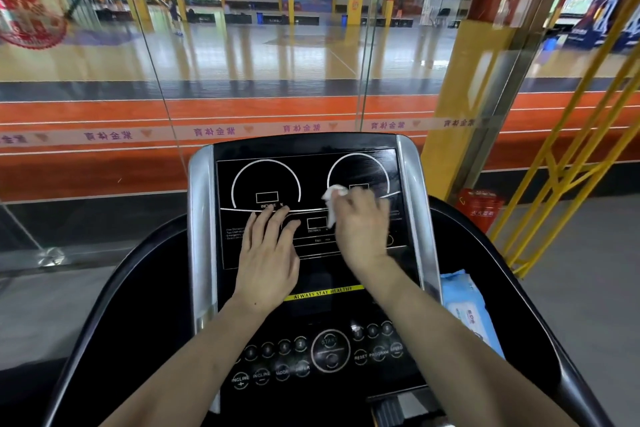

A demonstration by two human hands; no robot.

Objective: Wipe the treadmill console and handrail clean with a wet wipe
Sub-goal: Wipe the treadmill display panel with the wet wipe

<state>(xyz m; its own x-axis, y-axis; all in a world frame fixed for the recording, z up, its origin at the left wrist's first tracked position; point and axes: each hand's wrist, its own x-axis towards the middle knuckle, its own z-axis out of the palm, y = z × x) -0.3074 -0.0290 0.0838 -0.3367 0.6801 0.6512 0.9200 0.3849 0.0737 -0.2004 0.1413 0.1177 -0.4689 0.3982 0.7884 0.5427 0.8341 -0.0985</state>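
Your right hand [362,222] holds the crumpled white wet wipe [333,199] bunched in its curled fingers, pressing it on the right half of the glossy black treadmill console [311,180], just under the right-hand white dial arc. Your left hand [268,253] lies flat with straight fingers, gripping nothing, resting on the panel's left-centre beside the small distance window.

Watch these risks. The wipe is wadded small, so much of its cloth is not on the panel and you may leave streaks on that shiny face; faint smear lines seem to show near the far right corner already. The near bank of round membrane buttons [329,350] sits right under your forearms, and a leaning wrist or a wet pass could press one, probably the large central start key. Excess moisture could seep into seams where the brushed silver side trim [201,218] meets the panel.

The curved black handrail [114,291], smooth and matte-looking, appears untouched as yet. The soft blue plastic wipe pack [467,308] lies on the right ledge, close enough for your right elbow to knock off.
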